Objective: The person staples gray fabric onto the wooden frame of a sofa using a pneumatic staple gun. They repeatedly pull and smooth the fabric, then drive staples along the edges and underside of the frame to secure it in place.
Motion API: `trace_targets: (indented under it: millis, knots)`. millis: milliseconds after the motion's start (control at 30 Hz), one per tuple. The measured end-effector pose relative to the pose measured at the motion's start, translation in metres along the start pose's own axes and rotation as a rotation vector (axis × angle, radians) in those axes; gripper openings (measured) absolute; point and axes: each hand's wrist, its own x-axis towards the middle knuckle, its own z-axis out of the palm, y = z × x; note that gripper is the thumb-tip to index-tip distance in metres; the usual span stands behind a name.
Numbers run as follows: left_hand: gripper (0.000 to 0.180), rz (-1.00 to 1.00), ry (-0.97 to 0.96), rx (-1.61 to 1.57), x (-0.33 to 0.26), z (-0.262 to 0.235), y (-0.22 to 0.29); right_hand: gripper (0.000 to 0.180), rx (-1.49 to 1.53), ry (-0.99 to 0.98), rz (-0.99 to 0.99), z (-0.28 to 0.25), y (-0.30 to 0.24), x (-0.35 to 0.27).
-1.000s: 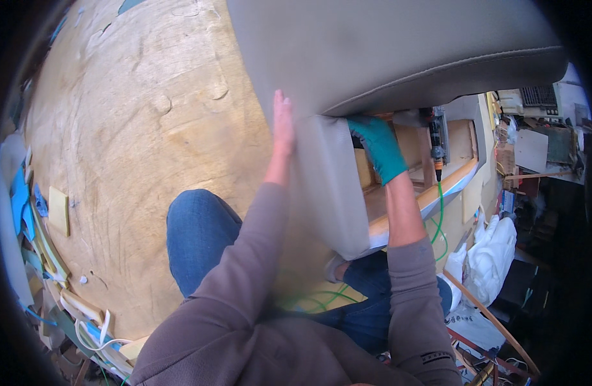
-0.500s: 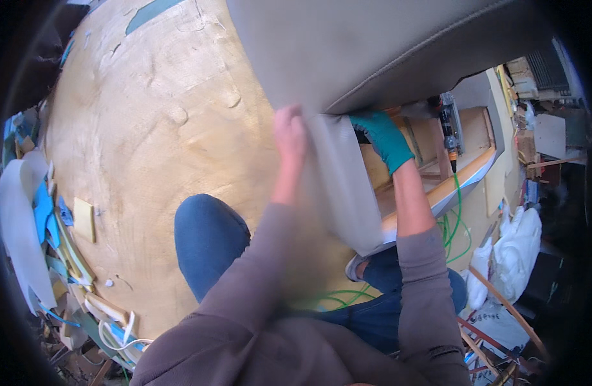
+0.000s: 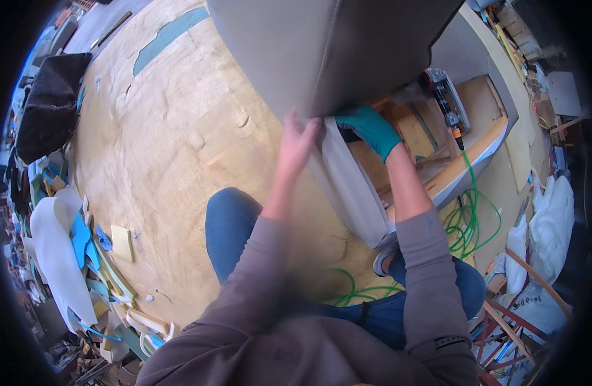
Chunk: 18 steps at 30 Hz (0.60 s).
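Both forearms [image 3: 408, 183] forward, bare left hand [image 3: 297, 144] near green-gloved right hand [image 3: 373, 131]

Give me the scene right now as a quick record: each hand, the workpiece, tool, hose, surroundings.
Left hand: bare left hand, at the lower corner of the grey upholstery; grip blurred
Right hand: right hand in a teal glove, at the opening beside that corner; fingertips hidden
Workpiece: grey upholstery over an open wooden frame
Tool: black-and-orange tool at the frame's opening, in neither hand
Hose: green hose, running from the tool, loosely coiled
Left side: foam scraps
Right side: white plastic bag
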Motion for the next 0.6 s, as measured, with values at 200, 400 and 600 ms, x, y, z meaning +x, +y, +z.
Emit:
trace_targets:
  millis: [200, 400, 600]
  knots:
    - [0.095, 0.032, 0.073, 0.105, 0.008, 0.006, -0.007, 0.037, -0.334, 0.223, -0.028, -0.096, -0.007, -0.042]
    - [0.088, -0.015, 0.033, 0.05, 0.006, 0.005, -0.011, 0.041, -0.823, 0.95, 0.204, -0.176, 0.022, -0.073]
    - [0.092, -0.06, -0.012, 0.158, 0.006, -0.005, 0.015, 0.046, -1.142, 0.786, 0.333, -0.205, 0.066, -0.064]
